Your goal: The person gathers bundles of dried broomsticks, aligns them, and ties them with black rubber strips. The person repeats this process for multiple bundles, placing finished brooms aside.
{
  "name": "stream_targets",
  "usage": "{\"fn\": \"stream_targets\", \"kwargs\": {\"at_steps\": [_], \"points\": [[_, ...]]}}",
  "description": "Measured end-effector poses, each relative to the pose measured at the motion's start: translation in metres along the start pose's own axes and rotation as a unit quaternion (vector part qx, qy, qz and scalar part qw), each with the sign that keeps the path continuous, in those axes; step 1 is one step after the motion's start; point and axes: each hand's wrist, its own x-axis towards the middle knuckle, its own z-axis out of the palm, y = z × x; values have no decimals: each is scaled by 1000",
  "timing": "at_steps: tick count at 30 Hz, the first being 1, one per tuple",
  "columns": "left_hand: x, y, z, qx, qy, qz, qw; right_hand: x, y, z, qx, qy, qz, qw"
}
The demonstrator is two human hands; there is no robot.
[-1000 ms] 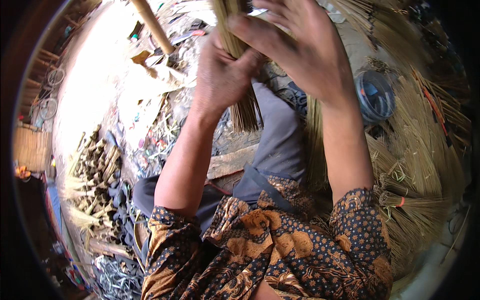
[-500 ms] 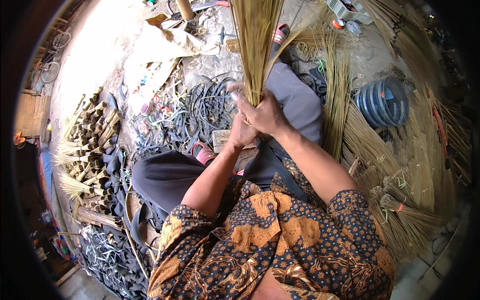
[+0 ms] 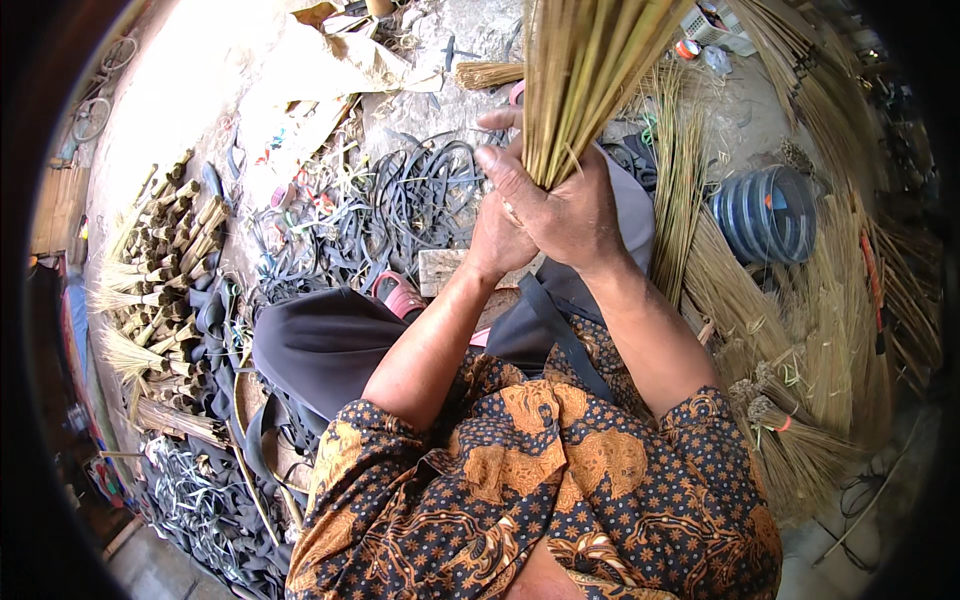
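Over rough grey ground (image 3: 742,125), left hand (image 3: 500,238) and right hand (image 3: 582,215) clasp a fanned bundle of slender stalks (image 3: 582,85).

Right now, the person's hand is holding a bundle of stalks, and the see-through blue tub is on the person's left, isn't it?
Not quite: the see-through blue tub is on the person's right, as the head view shows. The right hand is indeed holding a bundle of stalks.

A blue see-through container (image 3: 745,222) (ribbed along its side) is at right; far right are a white crate (image 3: 735,39) and a plastic bag (image 3: 716,61); far left shows a bicycle wheel (image 3: 92,119).
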Motion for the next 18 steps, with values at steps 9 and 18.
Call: {"fn": "stream_targets", "kwargs": {"at_steps": [9, 18], "points": [[-38, -68, 3, 109, -16, -43, 993, -41, 80, 20, -45, -53, 95, 993], [-43, -66, 11, 66, 14, -45, 997, -44, 73, 23, -31, -23, 120, 992]]}}
